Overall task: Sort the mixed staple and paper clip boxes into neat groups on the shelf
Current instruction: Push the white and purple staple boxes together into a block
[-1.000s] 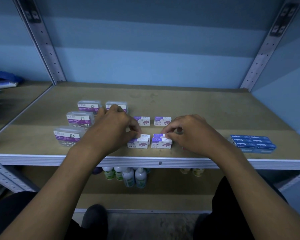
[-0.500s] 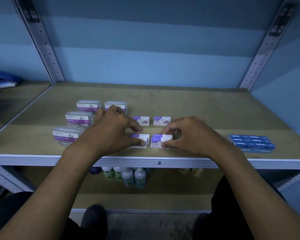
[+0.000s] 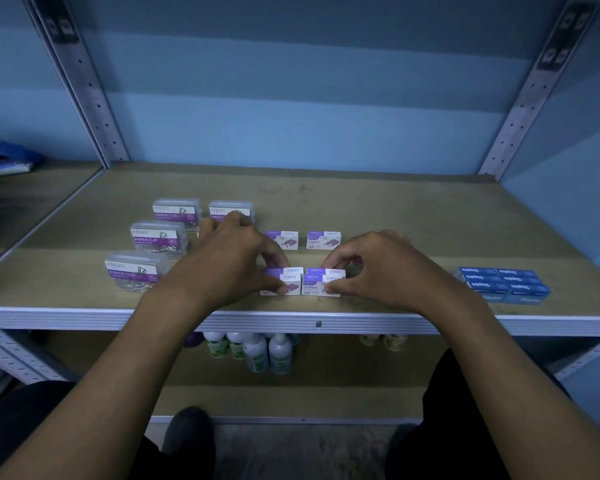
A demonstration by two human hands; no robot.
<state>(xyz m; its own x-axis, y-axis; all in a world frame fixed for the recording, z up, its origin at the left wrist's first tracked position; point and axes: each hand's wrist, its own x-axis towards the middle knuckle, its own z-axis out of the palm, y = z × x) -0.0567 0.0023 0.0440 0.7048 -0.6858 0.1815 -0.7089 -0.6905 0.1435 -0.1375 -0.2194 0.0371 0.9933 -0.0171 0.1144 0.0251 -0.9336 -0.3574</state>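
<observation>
Left hand [image 3: 229, 261] pinches left front staple box [image 3: 282, 285], right hand [image 3: 378, 268] pinches right front staple box [image 3: 321, 285], squaring them mid-shelf [image 3: 395, 216]; paper clip boxes [image 3: 158, 237] grouped left.

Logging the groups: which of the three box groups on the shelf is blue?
The staple boxes at the far right front, stacked tight. The paper clip boxes on the left are clear with purple labels; the middle boxes are white and purple.

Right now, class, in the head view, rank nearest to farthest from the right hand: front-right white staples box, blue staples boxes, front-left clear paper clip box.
1. Front-right white staples box: in the right hand's grip.
2. Blue staples boxes: right edge.
3. Front-left clear paper clip box: far left.
</observation>
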